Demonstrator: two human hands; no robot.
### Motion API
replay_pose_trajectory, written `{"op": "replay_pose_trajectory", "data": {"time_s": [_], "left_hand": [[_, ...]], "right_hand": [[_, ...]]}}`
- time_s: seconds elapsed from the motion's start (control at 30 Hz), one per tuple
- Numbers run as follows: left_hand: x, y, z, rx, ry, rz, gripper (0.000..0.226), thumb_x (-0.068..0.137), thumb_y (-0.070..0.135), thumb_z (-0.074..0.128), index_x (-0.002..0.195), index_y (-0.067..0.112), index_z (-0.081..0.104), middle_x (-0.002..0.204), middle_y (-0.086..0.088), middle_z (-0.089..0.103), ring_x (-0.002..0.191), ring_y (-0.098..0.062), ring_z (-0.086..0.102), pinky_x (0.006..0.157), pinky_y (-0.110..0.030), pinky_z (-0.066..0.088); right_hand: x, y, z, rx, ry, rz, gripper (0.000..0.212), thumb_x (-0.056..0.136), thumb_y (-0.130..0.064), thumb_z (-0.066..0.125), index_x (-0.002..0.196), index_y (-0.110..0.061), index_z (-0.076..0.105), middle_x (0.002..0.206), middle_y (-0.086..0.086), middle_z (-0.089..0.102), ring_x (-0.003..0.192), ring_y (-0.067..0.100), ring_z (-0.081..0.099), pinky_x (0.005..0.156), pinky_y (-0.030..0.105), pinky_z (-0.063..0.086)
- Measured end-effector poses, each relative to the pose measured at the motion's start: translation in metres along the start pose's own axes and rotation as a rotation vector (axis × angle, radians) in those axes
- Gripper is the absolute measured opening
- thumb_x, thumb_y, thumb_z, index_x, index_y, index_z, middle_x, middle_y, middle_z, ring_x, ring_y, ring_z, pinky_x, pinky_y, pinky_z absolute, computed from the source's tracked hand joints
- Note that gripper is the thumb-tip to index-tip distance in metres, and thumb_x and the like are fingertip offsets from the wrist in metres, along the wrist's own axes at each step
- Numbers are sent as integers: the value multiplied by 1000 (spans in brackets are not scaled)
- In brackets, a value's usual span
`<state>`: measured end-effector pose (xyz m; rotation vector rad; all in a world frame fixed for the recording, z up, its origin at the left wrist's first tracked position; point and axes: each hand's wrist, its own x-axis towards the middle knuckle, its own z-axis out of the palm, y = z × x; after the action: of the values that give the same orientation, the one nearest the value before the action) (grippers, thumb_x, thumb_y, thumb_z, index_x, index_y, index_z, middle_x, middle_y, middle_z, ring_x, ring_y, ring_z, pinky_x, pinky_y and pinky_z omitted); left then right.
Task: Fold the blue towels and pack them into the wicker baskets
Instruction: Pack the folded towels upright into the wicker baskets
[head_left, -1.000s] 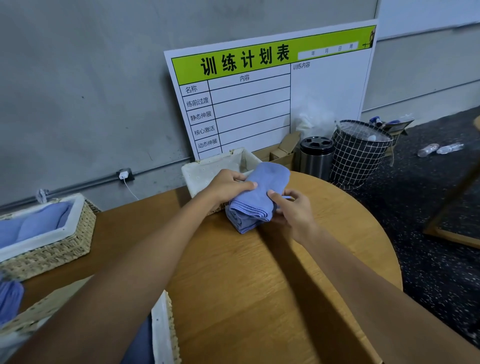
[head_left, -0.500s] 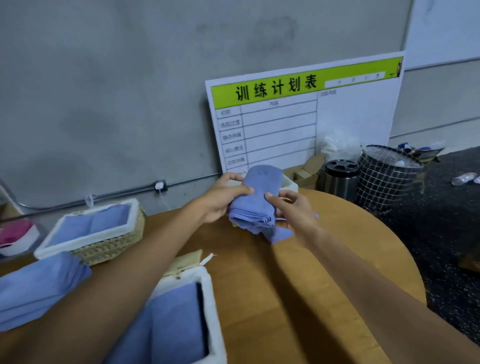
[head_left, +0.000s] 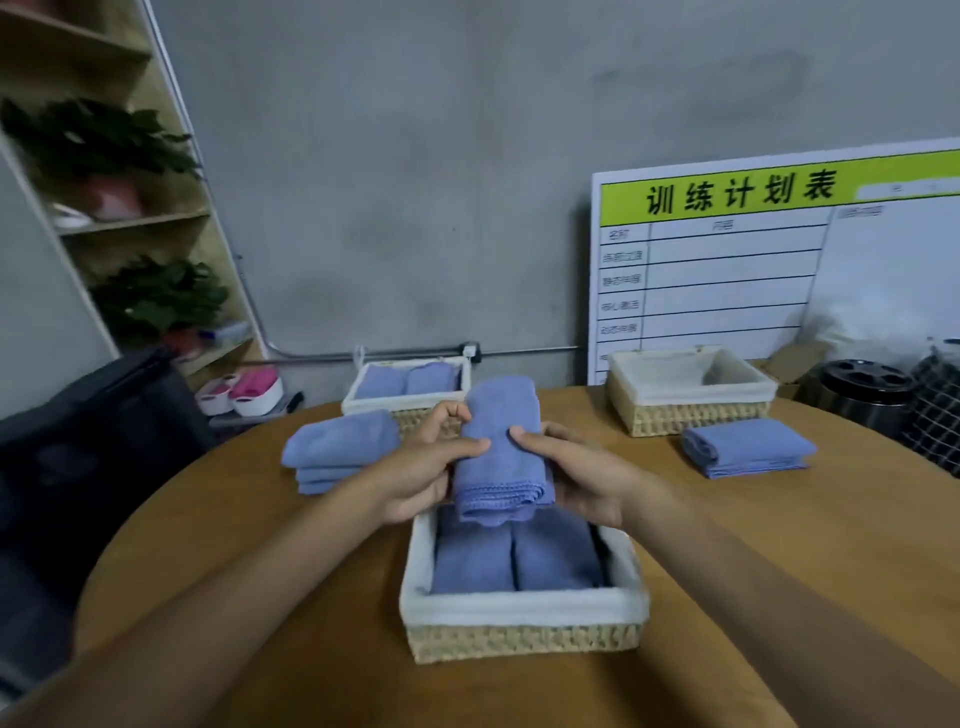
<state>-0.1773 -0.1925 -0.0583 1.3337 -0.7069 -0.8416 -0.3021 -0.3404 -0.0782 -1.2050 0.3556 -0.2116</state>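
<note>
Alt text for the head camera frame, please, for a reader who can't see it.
Both hands, left hand and right hand, grip a folded blue towel over the near wicker basket, which holds two folded towels. On the round wooden table sit a second filled basket, an empty lined basket and two loose towel stacks.

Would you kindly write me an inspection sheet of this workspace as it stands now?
Surface: round wooden table.
Job's things: near basket holds two folded towels; far basket holds two; right basket shows none; towel stack left; single towel right.
Clutter: nothing seen.
Hands: left hand and right hand hold a folded towel above the near basket.
Cables: conduit along wall.
Surroundings: board, shelf with plants, bins.
</note>
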Motion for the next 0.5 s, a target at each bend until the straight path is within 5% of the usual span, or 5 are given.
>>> {"op": "replay_pose_trajectory", "data": {"time_s": [0.17,0.5], "left_hand": [[-50,-15,-49,240,6,-140,24,95,12,66,108,20,48,119,-17,67,109,-33,69,98,-61,50],[-43,-26,-50,645,-30,9,23,93,30,70,109,29,53,108,-26,62,95,-42,64,74,-50,53]], "right_hand": [[4,42,39,-102,-47,105,58,84,-21,77,133,-3,51,119,15,70,103,29,71,77,40,61],[2,55,38,-165,85,69,43,89,-14,73,121,-4,46,106,10,69,81,20,74,56,29,56]]}}
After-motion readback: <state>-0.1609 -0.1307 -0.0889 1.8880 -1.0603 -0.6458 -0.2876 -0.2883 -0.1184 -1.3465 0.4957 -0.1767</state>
